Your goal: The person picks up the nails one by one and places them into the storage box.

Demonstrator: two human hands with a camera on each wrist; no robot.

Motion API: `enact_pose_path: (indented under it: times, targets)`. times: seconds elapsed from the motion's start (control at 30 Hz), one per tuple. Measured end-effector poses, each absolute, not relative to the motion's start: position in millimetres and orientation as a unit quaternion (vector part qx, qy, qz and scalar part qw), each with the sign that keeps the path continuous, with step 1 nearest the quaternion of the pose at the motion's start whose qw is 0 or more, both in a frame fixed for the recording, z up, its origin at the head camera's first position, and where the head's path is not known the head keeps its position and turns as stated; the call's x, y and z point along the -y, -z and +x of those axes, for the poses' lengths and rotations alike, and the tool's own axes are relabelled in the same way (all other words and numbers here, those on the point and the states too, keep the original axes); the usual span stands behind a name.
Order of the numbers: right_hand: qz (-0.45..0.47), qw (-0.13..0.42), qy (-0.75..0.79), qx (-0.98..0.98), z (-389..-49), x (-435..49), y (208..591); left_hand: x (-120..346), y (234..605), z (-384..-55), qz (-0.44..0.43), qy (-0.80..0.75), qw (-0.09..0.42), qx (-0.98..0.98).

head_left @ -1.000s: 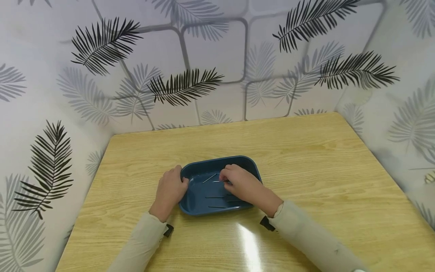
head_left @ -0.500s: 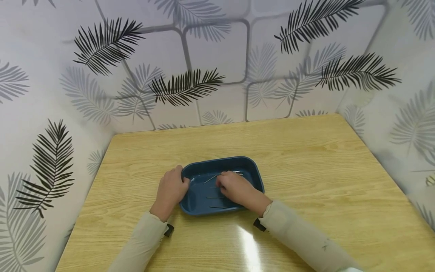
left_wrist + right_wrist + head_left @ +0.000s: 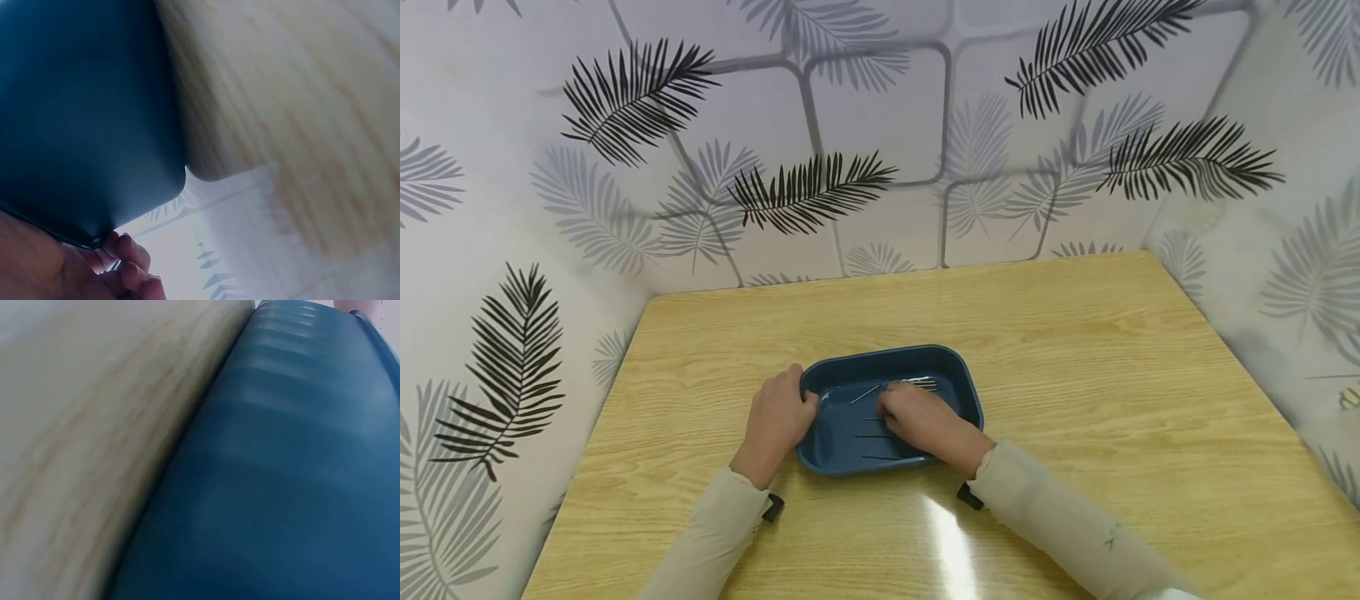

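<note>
My left hand (image 3: 778, 417) grips the left rim of a blue rectangular tray (image 3: 831, 450) with rounded corners. In the left wrist view the fingers (image 3: 134, 259) curl at the tray's edge. My right hand (image 3: 921, 417) reaches down into the tray, its fingertips pinching a thin metal rod (image 3: 872, 419) whose left end sticks out. Below it lie another thin rod (image 3: 871, 436) and a lower thin rod (image 3: 880, 457), both roughly level. A slanted rod (image 3: 865, 394) lies above. Several rods (image 3: 927, 383) are grouped behind the right hand, partly hidden.
The tray stands on a wood-grain table (image 3: 1075, 350). Behind and beside the table rise walls with a feather pattern (image 3: 880, 108). A bright light reflection (image 3: 951, 550) lies on the table in front of the tray.
My right hand has moved a little left and toward me inside the tray, the thin rod going with it. The grouped rods behind it have come into view. The left hand stays on the rim.
</note>
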State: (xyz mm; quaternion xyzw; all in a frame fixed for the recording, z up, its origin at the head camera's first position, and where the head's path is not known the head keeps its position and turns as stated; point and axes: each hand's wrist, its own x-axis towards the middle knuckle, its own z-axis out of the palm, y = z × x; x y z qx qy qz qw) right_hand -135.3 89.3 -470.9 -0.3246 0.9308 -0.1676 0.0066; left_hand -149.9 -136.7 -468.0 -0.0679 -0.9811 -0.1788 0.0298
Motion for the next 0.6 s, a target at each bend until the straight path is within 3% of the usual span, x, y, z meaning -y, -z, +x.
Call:
enact_pose_path:
  times: [0.2,0.6]
  targets:
    - [-0.316,-0.002,0.177,-0.932,-132.2,-95.9,463.9,138.9,466.1,-146.4,-0.075,0.139,0.051,0.986]
    - [-0.258,-0.15,0.23,-0.926,-107.2,-175.4,442.4,160.3,460.8,-122.9,-0.095,0.15,0.139,0.974]
